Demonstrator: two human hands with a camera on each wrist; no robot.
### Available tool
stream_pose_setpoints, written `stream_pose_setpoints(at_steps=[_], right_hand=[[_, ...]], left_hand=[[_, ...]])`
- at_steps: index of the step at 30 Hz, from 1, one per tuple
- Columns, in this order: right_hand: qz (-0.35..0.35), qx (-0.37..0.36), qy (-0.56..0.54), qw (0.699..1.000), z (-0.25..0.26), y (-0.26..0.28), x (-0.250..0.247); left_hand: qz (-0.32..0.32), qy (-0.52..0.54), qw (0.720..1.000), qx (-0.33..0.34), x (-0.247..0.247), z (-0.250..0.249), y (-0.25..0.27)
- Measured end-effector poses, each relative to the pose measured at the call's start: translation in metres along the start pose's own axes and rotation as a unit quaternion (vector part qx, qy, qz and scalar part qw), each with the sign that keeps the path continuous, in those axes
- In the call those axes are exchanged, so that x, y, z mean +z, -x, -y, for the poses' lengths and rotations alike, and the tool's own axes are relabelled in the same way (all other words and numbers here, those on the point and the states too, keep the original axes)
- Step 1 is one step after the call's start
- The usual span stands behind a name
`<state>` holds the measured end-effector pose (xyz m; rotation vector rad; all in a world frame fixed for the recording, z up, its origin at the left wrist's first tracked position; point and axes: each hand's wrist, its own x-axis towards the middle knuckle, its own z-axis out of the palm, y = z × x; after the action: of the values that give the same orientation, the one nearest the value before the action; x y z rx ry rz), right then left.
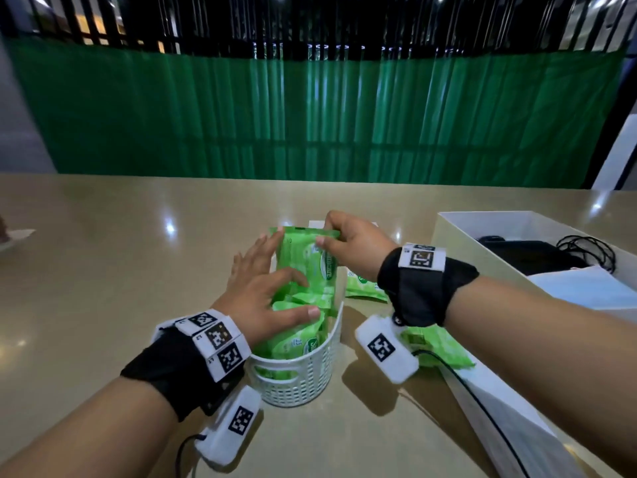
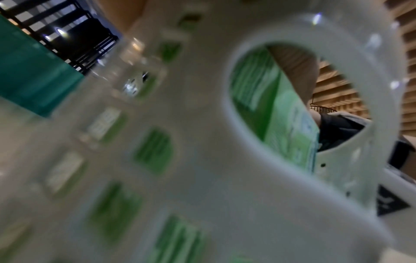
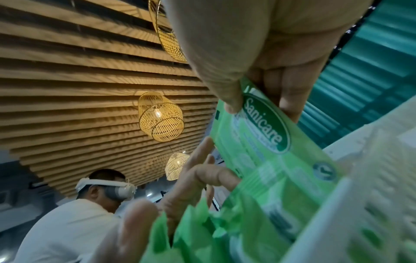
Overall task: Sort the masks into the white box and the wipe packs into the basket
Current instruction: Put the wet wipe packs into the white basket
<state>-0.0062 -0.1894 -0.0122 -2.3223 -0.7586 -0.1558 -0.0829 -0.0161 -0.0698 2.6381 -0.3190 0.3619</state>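
Nearest on the tan surface (image 1: 103, 257) stands the white basket (image 1: 303, 381), its holed wall showing green packs already stacked inside. The left hand (image 1: 262, 298) lies over those packs with fingers spread and fairly straight, pressing them aside to make room; it curls round nothing. Just beyond it the right hand (image 1: 355, 246) pinches the top edge of an upright green wipe pack (image 1: 310, 267) between thumb and fingers, its lower end already down among the others in the basket. The right wrist view shows the same grip: thumb on the printed face of the pack (image 3: 265, 142), fingers behind.

Two more wipe packs (image 1: 365, 288) lie flat on the surface to the right of the basket, partly hidden by the right wrist. Farther right sits the white box (image 1: 448, 229), holding dark masks (image 1: 531, 257) with looped ear cords and a pale mask nearer.

The pack looks light, soft and crinkly, with a slick film skin; it will likely buckle if pushed from the middle. Holding the sealed end seam, as here, seems the firmest place, with the other hand guiding the side
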Motion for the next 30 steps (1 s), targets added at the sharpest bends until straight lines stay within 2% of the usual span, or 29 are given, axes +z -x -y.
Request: stream_pose_setpoints(at_steps=[4,5,8,13,15,17,18,24,30], right_hand=[[0.16,0.034,0.052,0.985,-0.004,0.004,0.005],[0.182,0.04,0.061,0.981,-0.006,0.009,0.004],[0.187,0.055,0.042,0.98,-0.014,0.022,-0.008],[0.086,0.118,0.031,0.989,-0.054,0.056,-0.05],[0.144,0.176,0.095,0.969,-0.073,0.079,-0.064],[0.252,0.243,0.178,0.92,-0.088,0.102,-0.07],[0.284,0.266,0.205,0.898,-0.093,0.112,-0.07],[0.322,0.303,0.254,0.86,-0.106,0.132,-0.049],[0.306,0.306,0.298,0.851,-0.107,0.122,-0.022]], left_hand=[[0.01,-0.042,0.999,0.002,-0.002,-0.004,-0.001],[0.02,-0.052,0.998,0.0,-0.002,-0.005,-0.001],[0.046,-0.012,0.999,-0.016,-0.002,-0.004,-0.003],[0.058,0.06,0.996,-0.034,-0.002,0.001,-0.004],[0.058,0.084,0.994,-0.037,-0.001,0.003,-0.005],[0.071,0.089,0.993,-0.038,-0.003,0.001,-0.007],[0.078,0.087,0.992,-0.036,-0.004,0.0,-0.007],[0.098,0.073,0.991,-0.058,-0.005,-0.007,-0.008],[0.049,0.12,0.987,-0.099,-0.002,-0.017,-0.001]])
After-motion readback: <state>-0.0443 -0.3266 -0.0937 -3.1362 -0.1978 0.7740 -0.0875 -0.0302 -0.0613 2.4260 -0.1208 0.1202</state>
